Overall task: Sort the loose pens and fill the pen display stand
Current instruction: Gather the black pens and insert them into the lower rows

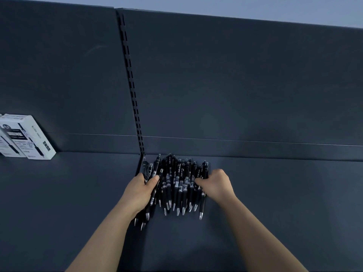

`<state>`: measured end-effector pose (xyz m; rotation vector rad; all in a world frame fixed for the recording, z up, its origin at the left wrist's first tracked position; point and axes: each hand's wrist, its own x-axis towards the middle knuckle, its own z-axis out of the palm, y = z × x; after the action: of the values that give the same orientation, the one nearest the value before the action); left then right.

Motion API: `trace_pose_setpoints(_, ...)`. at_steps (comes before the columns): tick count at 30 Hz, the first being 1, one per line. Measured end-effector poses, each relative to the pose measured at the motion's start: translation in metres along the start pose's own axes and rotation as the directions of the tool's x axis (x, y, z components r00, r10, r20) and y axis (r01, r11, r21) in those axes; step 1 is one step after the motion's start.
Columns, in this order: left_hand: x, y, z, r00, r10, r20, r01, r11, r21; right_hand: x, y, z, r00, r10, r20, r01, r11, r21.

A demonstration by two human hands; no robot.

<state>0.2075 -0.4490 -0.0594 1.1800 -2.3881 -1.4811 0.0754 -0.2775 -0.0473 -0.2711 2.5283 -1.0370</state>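
We find the dark shelf carrying black pens heaped toward six o'clock — white boxes at nine.

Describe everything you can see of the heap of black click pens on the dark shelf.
The heap of black plastic click pens lies on the dark grey metal shelf, close to its back panel. The pens lie roughly parallel and overlapping, silver tips towards the person and clicker ends towards the panel. Pale printed bands mark the barrels. The left hand grips the heap's left side with the thumb on top. The right hand curls its fingers into the right side.
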Motion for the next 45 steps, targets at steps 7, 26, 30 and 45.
trace_pose_setpoints(7,-0.007,0.001,-0.004,0.999,0.015,-0.039,-0.016,0.999,-0.032,-0.003,-0.003,0.0,0.992,0.009,0.128,-0.003,0.999,-0.052)
trace_pose_setpoints(26,-0.017,0.014,-0.021,0.993,-0.015,-0.117,0.009,0.999,-0.054,-0.02,-0.007,-0.023,0.973,-0.22,0.074,0.225,0.973,-0.059)
trace_pose_setpoints(30,-0.03,0.018,-0.036,0.989,-0.015,-0.15,-0.011,0.985,-0.171,-0.027,-0.026,-0.022,0.938,-0.338,0.076,0.337,0.941,0.032)
trace_pose_setpoints(45,-0.099,-0.049,-0.189,0.881,0.136,-0.452,-0.199,0.975,-0.095,-0.101,-0.173,0.104,0.766,-0.567,0.302,0.5,0.822,0.273)
